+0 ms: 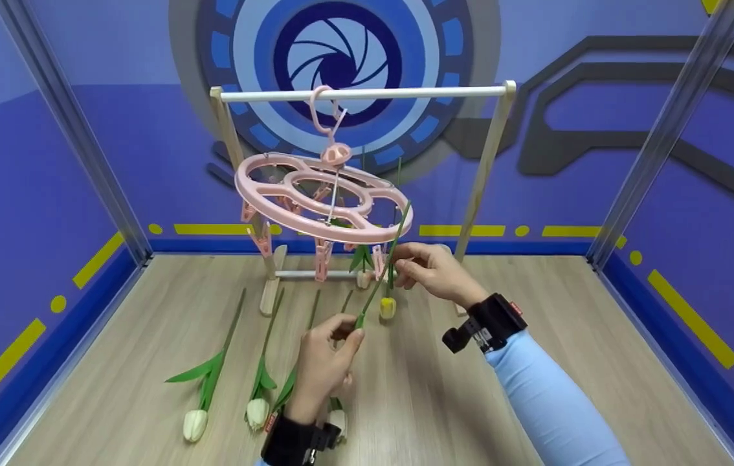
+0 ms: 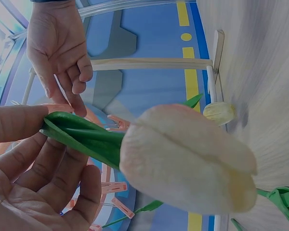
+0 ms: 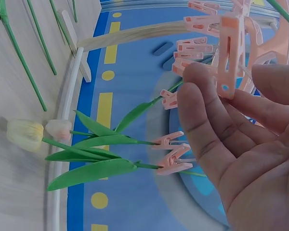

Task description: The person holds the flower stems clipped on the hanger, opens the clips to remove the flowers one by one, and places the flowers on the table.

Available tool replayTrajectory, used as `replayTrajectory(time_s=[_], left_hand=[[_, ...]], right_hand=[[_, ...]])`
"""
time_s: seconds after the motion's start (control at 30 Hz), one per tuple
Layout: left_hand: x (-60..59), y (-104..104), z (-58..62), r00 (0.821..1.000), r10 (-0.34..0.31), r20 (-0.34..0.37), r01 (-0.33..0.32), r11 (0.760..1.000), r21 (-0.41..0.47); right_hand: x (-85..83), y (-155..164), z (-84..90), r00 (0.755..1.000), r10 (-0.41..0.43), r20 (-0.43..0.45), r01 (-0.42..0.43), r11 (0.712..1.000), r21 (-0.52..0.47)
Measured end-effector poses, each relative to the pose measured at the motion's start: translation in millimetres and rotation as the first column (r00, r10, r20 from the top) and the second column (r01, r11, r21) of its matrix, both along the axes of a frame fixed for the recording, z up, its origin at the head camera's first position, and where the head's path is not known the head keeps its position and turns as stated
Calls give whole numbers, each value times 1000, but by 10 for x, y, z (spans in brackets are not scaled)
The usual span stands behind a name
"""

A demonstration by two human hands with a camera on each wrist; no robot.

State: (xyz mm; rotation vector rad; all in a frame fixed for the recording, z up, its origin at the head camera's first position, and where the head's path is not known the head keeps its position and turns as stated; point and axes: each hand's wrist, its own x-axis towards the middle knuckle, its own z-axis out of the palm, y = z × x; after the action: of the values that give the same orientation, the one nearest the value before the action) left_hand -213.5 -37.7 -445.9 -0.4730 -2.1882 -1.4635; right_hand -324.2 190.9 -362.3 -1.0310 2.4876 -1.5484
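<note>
The left hand pinches a tulip stem low down; the stem slants up toward the pink hanger. The right hand, nearer the hanger, pinches a clip under its rim, beside the stem's upper end.

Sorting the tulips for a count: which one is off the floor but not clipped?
The tulip pinched by the left hand; others lie flat on the floor or hang from pegs.
</note>
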Motion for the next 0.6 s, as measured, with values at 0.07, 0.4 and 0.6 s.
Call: replayTrajectory(time_s=[0.07, 0.4, 0.6], left_hand=[[6, 1, 7, 1000, -2, 5, 2, 1000, -3], [22, 25, 25, 1000, -27, -7, 27, 1000, 16], [56, 44, 36, 999, -41, 13, 41, 999, 18]], right_hand=[[2, 10, 3, 1000, 1, 6, -1, 1000, 3], [53, 121, 50, 1000, -14, -17, 14, 1000, 12], [102, 217, 71, 996, -44, -83, 43, 999, -17]])
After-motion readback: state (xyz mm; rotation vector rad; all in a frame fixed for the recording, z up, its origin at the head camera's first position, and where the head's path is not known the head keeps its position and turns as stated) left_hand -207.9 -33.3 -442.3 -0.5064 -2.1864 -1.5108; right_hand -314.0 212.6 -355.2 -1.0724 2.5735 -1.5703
